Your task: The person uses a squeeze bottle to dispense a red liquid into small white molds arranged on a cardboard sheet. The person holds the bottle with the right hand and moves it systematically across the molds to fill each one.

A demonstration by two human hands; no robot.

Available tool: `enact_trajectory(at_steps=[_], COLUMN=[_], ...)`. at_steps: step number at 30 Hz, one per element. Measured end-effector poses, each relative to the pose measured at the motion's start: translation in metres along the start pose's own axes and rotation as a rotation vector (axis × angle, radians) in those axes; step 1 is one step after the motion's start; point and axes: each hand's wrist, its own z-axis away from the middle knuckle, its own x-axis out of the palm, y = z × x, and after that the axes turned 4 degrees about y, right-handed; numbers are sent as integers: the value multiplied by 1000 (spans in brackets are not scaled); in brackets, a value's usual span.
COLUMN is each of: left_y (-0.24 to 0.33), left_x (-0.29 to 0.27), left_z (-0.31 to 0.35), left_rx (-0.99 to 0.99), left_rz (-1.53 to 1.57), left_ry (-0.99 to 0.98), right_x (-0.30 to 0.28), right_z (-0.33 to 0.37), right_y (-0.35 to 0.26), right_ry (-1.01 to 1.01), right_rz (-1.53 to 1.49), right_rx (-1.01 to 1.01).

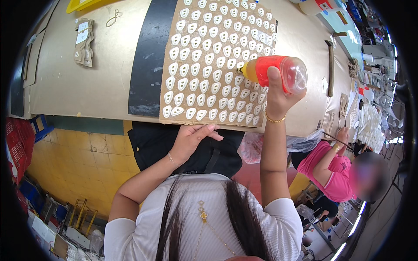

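Note:
My right hand (283, 98) is wrapped round a squeeze bottle (270, 74) with a red band, a clear rounded base and a yellow nozzle end. The bottle is tipped over, its dark tip pointing left, close above a brown cardboard sheet (164, 114). Rows of small white teardrop-shaped pieces (201, 87), each with holes in the middle, cover that sheet. At the sheet's front edge lies my left hand (196, 137), thumb and fingers stretched to the right; whether it touches the cardboard I cannot tell.
A black strip (146, 65) runs beside the cardboard on the beige-covered table (104, 87). Brown cut pieces (85, 48) lie at left, near a yellow tray (87, 3). A hammer (330, 65) lies at right. A person in pink (324, 167) works nearby at right.

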Motion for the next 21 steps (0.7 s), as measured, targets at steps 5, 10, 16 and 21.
enact_trajectory(at_steps=[5, 10, 16, 21], left_y=[2, 0, 1, 0], left_x=[2, 1, 2, 1], left_z=[0, 0, 0, 0], left_rx=[-7, 12, 1, 4], left_rz=[33, 26, 17, 31], left_ry=[13, 12, 22, 11], right_x=[8, 7, 6, 12], right_z=[-11, -19, -25, -20], right_y=[-2, 2, -2, -2], right_ry=[-30, -32, -39, 3], right_rz=[65, 129, 170, -7], right_rx=[-54, -105, -118, 6])
